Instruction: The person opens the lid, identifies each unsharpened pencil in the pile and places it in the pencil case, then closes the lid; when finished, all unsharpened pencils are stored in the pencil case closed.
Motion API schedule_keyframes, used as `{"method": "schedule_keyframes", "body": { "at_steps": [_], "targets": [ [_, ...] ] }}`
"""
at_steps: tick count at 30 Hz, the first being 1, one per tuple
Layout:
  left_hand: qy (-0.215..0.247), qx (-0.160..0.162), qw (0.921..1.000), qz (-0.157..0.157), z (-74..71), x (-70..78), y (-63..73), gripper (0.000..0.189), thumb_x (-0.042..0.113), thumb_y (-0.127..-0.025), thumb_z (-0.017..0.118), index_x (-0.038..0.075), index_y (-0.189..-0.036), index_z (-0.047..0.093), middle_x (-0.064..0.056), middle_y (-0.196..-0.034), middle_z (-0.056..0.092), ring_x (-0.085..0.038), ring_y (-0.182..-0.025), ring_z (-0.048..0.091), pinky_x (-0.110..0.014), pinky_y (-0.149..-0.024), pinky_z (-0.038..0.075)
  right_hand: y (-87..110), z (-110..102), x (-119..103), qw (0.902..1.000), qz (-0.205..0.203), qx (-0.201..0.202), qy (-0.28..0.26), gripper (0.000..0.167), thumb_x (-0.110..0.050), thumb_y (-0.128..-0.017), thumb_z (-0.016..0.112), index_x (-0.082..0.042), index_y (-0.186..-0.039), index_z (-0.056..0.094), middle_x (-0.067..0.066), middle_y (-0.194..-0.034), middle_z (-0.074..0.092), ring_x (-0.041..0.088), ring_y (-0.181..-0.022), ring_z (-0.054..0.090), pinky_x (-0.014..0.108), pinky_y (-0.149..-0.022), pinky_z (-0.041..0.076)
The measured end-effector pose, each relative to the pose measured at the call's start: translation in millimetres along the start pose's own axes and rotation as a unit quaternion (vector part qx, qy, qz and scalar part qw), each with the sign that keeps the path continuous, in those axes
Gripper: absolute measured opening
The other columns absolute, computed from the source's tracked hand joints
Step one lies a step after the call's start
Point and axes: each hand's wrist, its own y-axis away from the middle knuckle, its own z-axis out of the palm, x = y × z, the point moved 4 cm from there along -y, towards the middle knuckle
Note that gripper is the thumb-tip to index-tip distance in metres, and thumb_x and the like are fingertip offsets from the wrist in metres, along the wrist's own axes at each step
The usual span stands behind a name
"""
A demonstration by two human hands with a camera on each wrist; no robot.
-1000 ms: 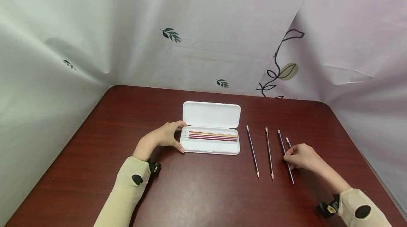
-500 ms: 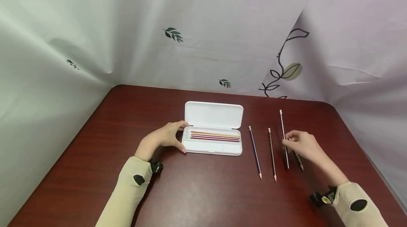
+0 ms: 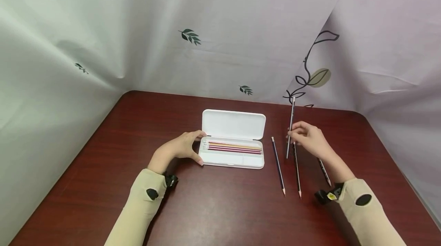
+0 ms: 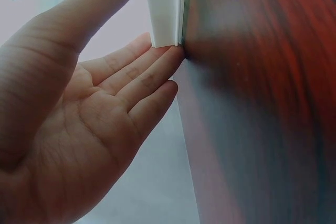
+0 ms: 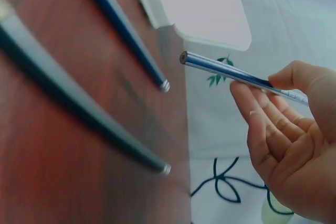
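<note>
My left hand [image 3: 180, 147] holds the left end of an open white pencil case [image 3: 220, 160], thumb at the near corner and fingers at the far one. In the left wrist view, fingertips touch the end of the case. Several pencils [image 3: 234, 148] with red and yellow barrels lie in the case's back part. My right hand [image 3: 310, 138] pinches a blue-and-silver pencil [image 5: 226, 71] between thumb and fingers, raised and slanting over the table. Its flat, unsharpened end points away from the palm in the right wrist view.
Right of the case lie a dark blue pencil [image 3: 278, 166] and a black patterned pencil [image 3: 297, 173]. Another dark pencil [image 3: 324, 172] is partly hidden under the right forearm. A white patterned curtain [image 3: 213, 46] hangs behind the reddish-brown table [image 3: 220, 207].
My right hand has lifted the blue-and-silver pencil off the table and carried it left and away, toward the case. The left hand stays at the case.
</note>
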Motion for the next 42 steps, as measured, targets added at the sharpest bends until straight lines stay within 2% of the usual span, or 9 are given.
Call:
{"method": "schedule_keyframes", "body": {
  "at_steps": [4, 11, 16, 19, 24, 28, 32, 35, 42],
  "targets": [
    [0.003, 0.0, 1.0, 0.002, 1.6, -0.6, -0.7, 0.089, 0.029, -0.057, 0.089, 0.002, -0.129, 0.045, -0.017, -0.127, 0.057, -0.027, -0.121, 0.052, -0.043, -0.104, 0.036, -11.9, 9, -9, 0.9994, -0.012, 0.001, -0.031, 0.027, -0.021, -0.09, 0.061, 0.001, -0.105, 0.055, 0.015, -0.09, 0.07, 0.019, -0.074, 0.068, 0.032, -0.062, 0.055],
    [0.003, 0.001, 1.0, 0.001, 1.0, -0.1, -1.1, 0.089, 0.028, -0.057, 0.089, 0.002, -0.129, 0.044, -0.017, -0.127, 0.056, -0.026, -0.122, 0.051, -0.043, -0.104, 0.035, -26.0, 35, -28, 0.9947, -0.062, -0.023, -0.078, 0.025, -0.018, -0.089, 0.064, 0.002, -0.102, 0.055, 0.018, -0.092, 0.069, 0.028, -0.08, 0.068, 0.034, -0.067, 0.056],
    [0.006, 0.0, 1.0, 0.007, 0.3, 0.8, -0.4, 0.088, 0.028, -0.057, 0.089, 0.002, -0.128, 0.045, -0.017, -0.128, 0.056, -0.026, -0.122, 0.051, -0.042, -0.104, 0.036, -28.0, 53, -41, 0.9931, -0.113, -0.019, -0.025, 0.021, -0.019, -0.086, 0.068, -0.004, -0.097, 0.059, 0.011, -0.09, 0.071, 0.023, -0.082, 0.069, 0.028, -0.068, 0.053],
    [0.008, 0.0, 1.0, 0.005, 0.1, 0.5, 0.2, 0.088, 0.028, -0.057, 0.089, 0.002, -0.128, 0.045, -0.017, -0.128, 0.056, -0.026, -0.122, 0.051, -0.042, -0.104, 0.035, -28.6, 61, -46, 0.9897, -0.142, -0.016, 0.01, 0.019, -0.017, -0.084, 0.069, -0.005, -0.096, 0.06, 0.01, -0.089, 0.071, 0.021, -0.083, 0.069, 0.03, -0.068, 0.053],
    [0.006, 0.002, 0.9999, 0.009, -0.4, 1.1, 1.4, 0.088, 0.028, -0.057, 0.089, 0.002, -0.128, 0.045, -0.017, -0.128, 0.056, -0.026, -0.122, 0.051, -0.042, -0.104, 0.035, -30.9, 71, -52, 0.9843, -0.172, -0.011, 0.037, 0.017, -0.014, -0.084, 0.069, -0.005, -0.096, 0.061, 0.01, -0.087, 0.072, 0.021, -0.079, 0.069, 0.031, -0.065, 0.053],
    [0.008, 0.003, 0.9999, 0.009, -1.0, 0.8, 2.0, 0.088, 0.028, -0.057, 0.089, 0.002, -0.128, 0.045, -0.017, -0.128, 0.056, -0.026, -0.121, 0.051, -0.042, -0.104, 0.035, -33.9, 79, -59, 0.979, -0.194, -0.029, 0.056, 0.015, -0.014, -0.084, 0.068, -0.007, -0.097, 0.063, 0.006, -0.086, 0.071, 0.018, -0.08, 0.068, 0.031, -0.063, 0.052],
    [0.004, 0.003, 1.0, 0.004, -1.7, 0.5, 2.7, 0.089, 0.028, -0.057, 0.089, 0.002, -0.129, 0.044, -0.017, -0.128, 0.056, -0.026, -0.122, 0.05, -0.042, -0.104, 0.035, -36.6, 91, -65, 0.9676, -0.226, -0.062, 0.094, 0.014, -0.012, -0.083, 0.067, -0.01, -0.096, 0.064, 0.0, -0.084, 0.069, 0.014, -0.08, 0.066, 0.031, -0.065, 0.052],
    [0.002, 0.003, 1.0, 0.004, -1.2, 0.4, 2.7, 0.089, 0.028, -0.057, 0.089, 0.002, -0.129, 0.045, -0.017, -0.128, 0.056, -0.026, -0.122, 0.05, -0.042, -0.104, 0.035, -36.8, 101, -67, 0.9552, -0.243, -0.087, 0.145, 0.013, -0.014, -0.082, 0.067, -0.015, -0.095, 0.066, -0.006, -0.082, 0.067, 0.008, -0.076, 0.063, 0.027, -0.063, 0.05],
    [0.006, 0.004, 1.0, 0.002, -0.1, 0.1, 1.6, 0.089, 0.028, -0.056, 0.09, 0.003, -0.129, 0.045, -0.016, -0.127, 0.057, -0.025, -0.121, 0.051, -0.041, -0.104, 0.036, -33.3, 119, -68, 0.9295, -0.256, -0.141, 0.225, 0.012, -0.016, -0.082, 0.068, -0.018, -0.094, 0.071, -0.009, -0.083, 0.069, 0.006, -0.076, 0.063, 0.028, -0.066, 0.05]
  ]
}}
